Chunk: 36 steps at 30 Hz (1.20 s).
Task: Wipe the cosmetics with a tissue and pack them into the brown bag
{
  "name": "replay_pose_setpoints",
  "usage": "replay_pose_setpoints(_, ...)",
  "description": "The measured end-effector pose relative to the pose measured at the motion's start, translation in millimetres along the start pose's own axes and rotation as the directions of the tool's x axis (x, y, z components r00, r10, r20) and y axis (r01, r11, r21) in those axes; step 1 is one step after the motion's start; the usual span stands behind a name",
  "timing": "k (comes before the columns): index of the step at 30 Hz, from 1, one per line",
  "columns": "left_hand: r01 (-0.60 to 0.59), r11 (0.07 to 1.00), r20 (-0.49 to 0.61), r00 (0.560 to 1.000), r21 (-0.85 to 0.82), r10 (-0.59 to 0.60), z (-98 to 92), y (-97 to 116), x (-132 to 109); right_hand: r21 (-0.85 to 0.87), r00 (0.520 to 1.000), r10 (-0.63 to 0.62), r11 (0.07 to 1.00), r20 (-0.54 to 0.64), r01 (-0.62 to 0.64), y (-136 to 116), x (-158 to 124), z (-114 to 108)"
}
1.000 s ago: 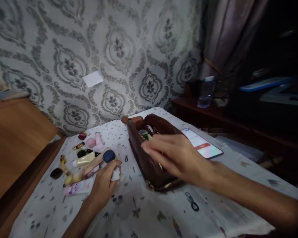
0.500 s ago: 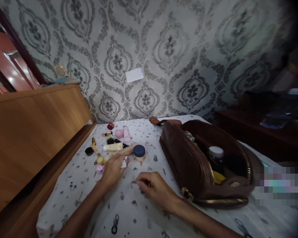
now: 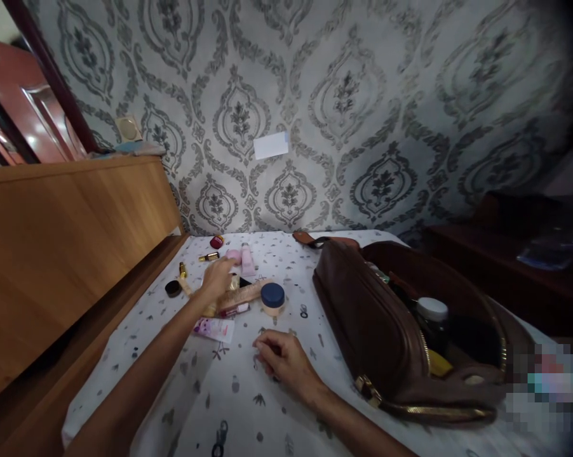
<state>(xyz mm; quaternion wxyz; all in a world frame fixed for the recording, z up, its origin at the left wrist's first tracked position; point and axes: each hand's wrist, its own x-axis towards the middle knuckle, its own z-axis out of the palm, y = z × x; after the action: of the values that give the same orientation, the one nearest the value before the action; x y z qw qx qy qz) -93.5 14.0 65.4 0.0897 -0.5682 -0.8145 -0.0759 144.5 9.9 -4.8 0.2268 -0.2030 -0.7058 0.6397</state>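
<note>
My left hand [image 3: 217,277] reaches over the cosmetics with its fingers stretched out, tips at a pink round item [image 3: 234,256]. A pink tube [image 3: 247,260] stands beside that item. Beneath the hand, a cream tube is partly hidden. Closer to me lie a long beige tube [image 3: 242,295], a lip gloss tube [image 3: 236,310] and a white-and-purple tube [image 3: 215,329]. My right hand [image 3: 286,360] rests on the cloth with fingers loosely curled, and nothing shows in them. Just beyond it sits a jar with a dark blue lid [image 3: 272,296].
At the right lies an open brown bag [image 3: 363,324], with a white-capped bottle [image 3: 432,311] inside. Further left are a small black pot [image 3: 173,289], a gold-capped tube [image 3: 209,256] and a red item [image 3: 216,242]. A wooden board [image 3: 77,222] borders the left side; patterned wallpaper [image 3: 286,95] rises behind.
My left hand has moved away from me, from the near small tubes to the pink round item. The white-and-purple tube now shows in full. My right hand stays nearly where it was.
</note>
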Motion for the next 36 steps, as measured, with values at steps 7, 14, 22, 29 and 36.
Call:
replay_pose_setpoints(7,-0.155,0.982,0.135,0.981,0.110,0.140,25.5,25.2,63.0,0.010,1.000,-0.010,1.000,0.013,0.010,-0.3,-1.6,0.4)
replay_pose_setpoints(14,-0.215,0.973,0.164,0.966,0.086,0.199,33.2,27.0,87.9,0.012,0.999,0.034,0.999,-0.012,-0.034,0.6,-0.2,2.9)
replay_pose_setpoints(22,-0.031,0.961,-0.124,0.992,-0.276,-0.004,-5.7,34.4,61.4,0.005,1.000,0.024,1.000,-0.010,-0.024,2.3,2.9,0.6)
replay_pose_setpoints(29,0.024,0.668,-0.132,0.974,-0.744,-0.182,-39.7,35.4,-33.5,-0.064,0.959,-0.191,0.981,-0.212,0.181,-4.2,-2.3,-9.3)
replay_pose_setpoints(36,0.281,-0.197,0.329,0.900,-0.939,-0.285,-21.9,41.5,-137.6,0.278,0.963,-0.081,0.961,0.258,0.006,-3.0,-5.3,-4.9)
